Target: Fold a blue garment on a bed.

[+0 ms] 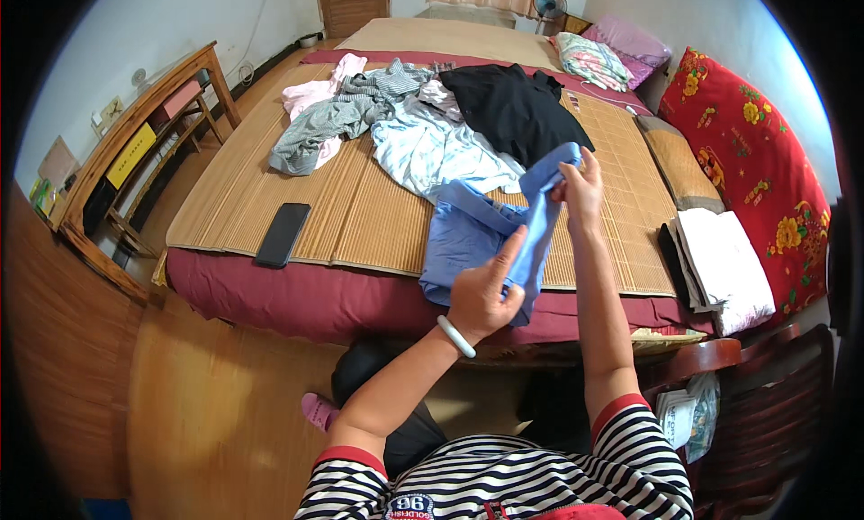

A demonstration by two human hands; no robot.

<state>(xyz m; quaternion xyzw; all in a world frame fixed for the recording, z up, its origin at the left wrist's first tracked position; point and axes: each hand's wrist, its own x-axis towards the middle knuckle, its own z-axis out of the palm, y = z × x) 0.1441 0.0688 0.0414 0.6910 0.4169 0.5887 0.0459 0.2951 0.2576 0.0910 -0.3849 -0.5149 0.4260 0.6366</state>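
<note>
A pair of blue underpants (459, 250) with a wide waistband lies partly on the near edge of the bed, its right side lifted. My right hand (581, 189) pinches the raised upper corner between thumb and fingers. Lower down, my left hand (486, 297) rests against the front of the cloth, index finger stretched up and thumb apart; its other fingers are mostly hidden. A pale bracelet (456, 336) circles my left wrist. Just beyond the underpants lie a light patterned garment (432, 151) and a black garment (517, 111), both crumpled.
Grey striped clothing (328, 133) and a pink garment (310, 95) lie farther left on the bamboo mat (369, 223). A black phone (283, 235) sits near the left front edge. Folded clothes (720, 259) are stacked at right, beside a red floral bundle (751, 160). A wooden chair (765, 403) stands close by.
</note>
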